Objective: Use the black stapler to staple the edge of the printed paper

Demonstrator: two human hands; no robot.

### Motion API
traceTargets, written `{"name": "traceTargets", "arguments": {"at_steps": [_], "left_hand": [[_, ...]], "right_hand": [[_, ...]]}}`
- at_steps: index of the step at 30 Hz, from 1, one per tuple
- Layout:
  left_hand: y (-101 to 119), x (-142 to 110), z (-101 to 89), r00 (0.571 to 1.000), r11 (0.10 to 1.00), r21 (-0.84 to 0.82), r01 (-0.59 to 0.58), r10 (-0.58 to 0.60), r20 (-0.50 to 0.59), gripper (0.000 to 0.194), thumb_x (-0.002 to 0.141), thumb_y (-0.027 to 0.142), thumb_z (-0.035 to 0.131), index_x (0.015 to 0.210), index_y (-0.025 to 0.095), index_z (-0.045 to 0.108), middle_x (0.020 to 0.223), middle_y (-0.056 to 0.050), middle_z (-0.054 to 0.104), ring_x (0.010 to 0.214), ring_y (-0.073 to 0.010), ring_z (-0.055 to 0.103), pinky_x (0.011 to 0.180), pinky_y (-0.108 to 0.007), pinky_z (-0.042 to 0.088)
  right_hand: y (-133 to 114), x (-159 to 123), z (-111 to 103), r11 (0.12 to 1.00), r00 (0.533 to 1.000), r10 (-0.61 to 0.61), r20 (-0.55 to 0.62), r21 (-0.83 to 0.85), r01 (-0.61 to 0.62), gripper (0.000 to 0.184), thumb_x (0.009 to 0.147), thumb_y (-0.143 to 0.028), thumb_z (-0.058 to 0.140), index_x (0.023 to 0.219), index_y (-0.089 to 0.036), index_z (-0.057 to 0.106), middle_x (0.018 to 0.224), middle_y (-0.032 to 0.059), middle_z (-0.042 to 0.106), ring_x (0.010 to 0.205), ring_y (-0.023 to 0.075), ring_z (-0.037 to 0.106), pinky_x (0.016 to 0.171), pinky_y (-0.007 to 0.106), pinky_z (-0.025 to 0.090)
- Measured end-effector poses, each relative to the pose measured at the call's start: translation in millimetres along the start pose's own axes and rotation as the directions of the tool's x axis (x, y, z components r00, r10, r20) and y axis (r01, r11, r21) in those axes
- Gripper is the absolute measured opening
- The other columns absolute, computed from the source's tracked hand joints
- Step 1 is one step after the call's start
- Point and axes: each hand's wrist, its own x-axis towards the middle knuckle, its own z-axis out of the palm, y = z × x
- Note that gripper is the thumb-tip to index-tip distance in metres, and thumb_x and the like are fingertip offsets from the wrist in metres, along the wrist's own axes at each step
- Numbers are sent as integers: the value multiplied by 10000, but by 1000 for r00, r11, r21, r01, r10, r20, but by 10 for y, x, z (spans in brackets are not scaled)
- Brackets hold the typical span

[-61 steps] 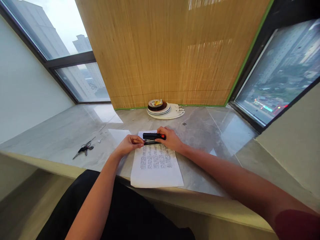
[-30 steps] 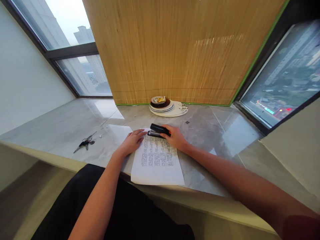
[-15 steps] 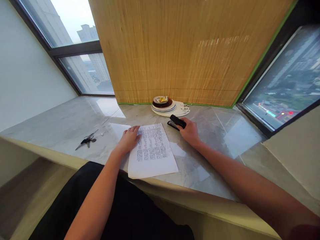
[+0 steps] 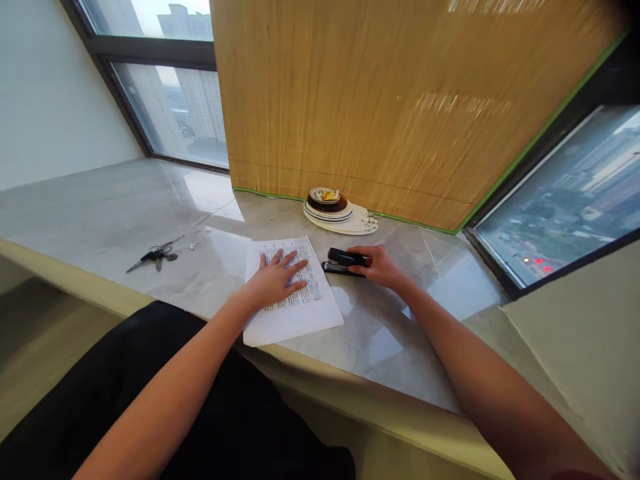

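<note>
My left hand (image 4: 277, 279) lies flat with fingers spread on a printed sheet of paper (image 4: 295, 319), which rests on the grey marble sill near its front edge. A black stapler (image 4: 345, 257) is in my right hand (image 4: 379, 265), fingers and thumb wrapped round its rear end. The stapler's jaws face left and gape apart, with their tip close to the paper's right edge. Whether the tip touches the sheet, I cannot tell. Part of the printed text is hidden under my left hand.
A bunch of keys (image 4: 157, 255) lies on the sill (image 4: 100, 220) to the left. Stacked plates (image 4: 327, 212) stand at the back on an oval white board (image 4: 364, 223), before a bamboo blind (image 4: 350, 100). Windows flank the blind on both sides.
My left hand has moved further onto the paper and spread its fingers. My right hand has turned the stapler more level and brought it nearer the paper's right edge. The view has shifted.
</note>
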Motion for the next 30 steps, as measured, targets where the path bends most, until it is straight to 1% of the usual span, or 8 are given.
{"name": "traceTargets", "arguments": {"at_steps": [8,10,13,15,17,22,27,30], "left_hand": [[-26,8,18,997,999,-11,45,-46,-60,592,1004,548,534,1535,288,511,1685,-144,340,1548,-518,217,1156,-823,118],[5,11,-4,994,998,-56,-38,32,-100,500,1014,457,553,1479,274,568,1650,-130,412,1543,-439,301,1215,-727,177],[102,-3,-87,961,930,-250,-271,249,-118,358,1017,344,560,1357,296,663,1513,-75,589,1418,-286,527,1222,-490,350],[169,-29,-153,930,845,-392,-364,357,-94,304,985,335,621,1275,338,712,1416,-32,670,1323,-252,614,1170,-411,428],[208,-58,-199,907,792,-463,-397,415,-68,300,937,332,695,1230,380,736,1413,0,675,1320,-261,621,1168,-409,438],[196,-102,-218,879,780,-465,-419,478,9,436,914,316,720,1326,457,691,1572,47,529,1501,-280,442,1282,-494,275],[194,-117,-247,908,786,-531,-318,413,68,432,833,359,810,1250,446,742,1537,43,567,1518,-299,413,1271,-517,295],[178,-118,-238,888,767,-515,-383,459,24,416,854,348,782,1252,458,739,1518,40,588,1505,-288,435,1269,-508,297]], "right_hand": [[-2,-72,-186,996,978,-77,192,67,65,431,792,-379,811,1191,-225,761,1105,71,789,983,262,732,798,358,585],[-42,-85,-221,995,967,-101,234,45,93,410,799,-380,810,1177,-227,764,1072,65,791,933,245,725,764,336,568],[-167,-99,-254,991,928,-130,350,31,127,366,814,-368,798,1143,-214,758,986,45,781,805,193,689,697,289,535],[-267,-105,-260,989,898,-145,416,40,141,338,826,-364,784,1118,-200,741,963,37,762,763,169,660,662,265,519],[-352,-111,-255,987,880,-159,447,57,150,331,844,-365,765,1127,-201,718,1010,46,751,813,177,668,659,256,520],[-460,-115,-153,986,902,-169,396,66,156,420,912,-435,720,1285,-248,678,1181,81,745,1064,240,702,820,315,571],[-540,-117,55,964,923,-266,276,64,259,335,936,-467,697,1160,-224,750,1063,84,765,946,228,714,864,343,555],[-591,-131,128,961,937,-276,215,43,273,306,938,-452,700,1127,-222,768,1006,77,761,882,221,709,811,336,553]]}}
